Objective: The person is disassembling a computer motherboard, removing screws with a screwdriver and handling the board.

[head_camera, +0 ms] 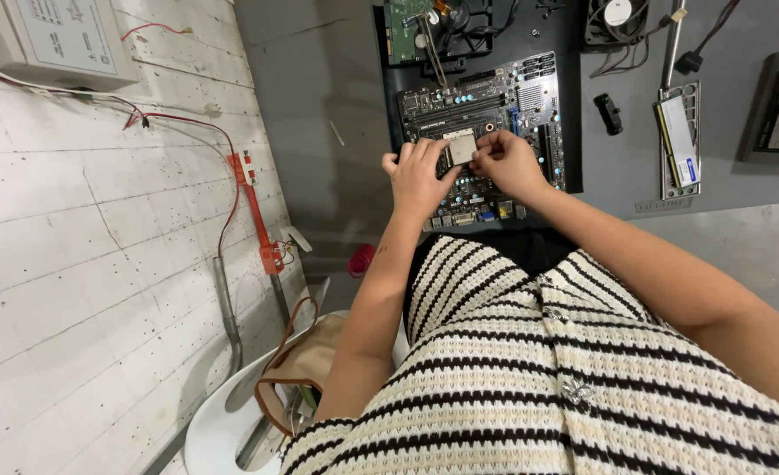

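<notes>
head view, looking down: a person in a cream and black striped knit top sits at a grey worktop (319, 105). both bare hands meet over a dark computer motherboard (530, 97) that lies flat on a black mat (574, 167) just ahead of the body. the left hand (418, 179) and the right hand (511, 163) each pinch an edge of a small square silver processor chip (462, 148), fingertips closed on it from either side, so each grip is shut around the chip. the chip sits low over the middle of the board; i cannot tell whether it touches the socket beneath. beyond the board lie a green circuit board (404, 26) and a black cooling fan (616, 19). to the right rest a metal plate (678, 141) and a small black clip (608, 113). at the left, below the worktop, a tan handbag (306, 365) sits on a white chair (214, 431), beside a white painted wall with red wires (222, 141).
</notes>
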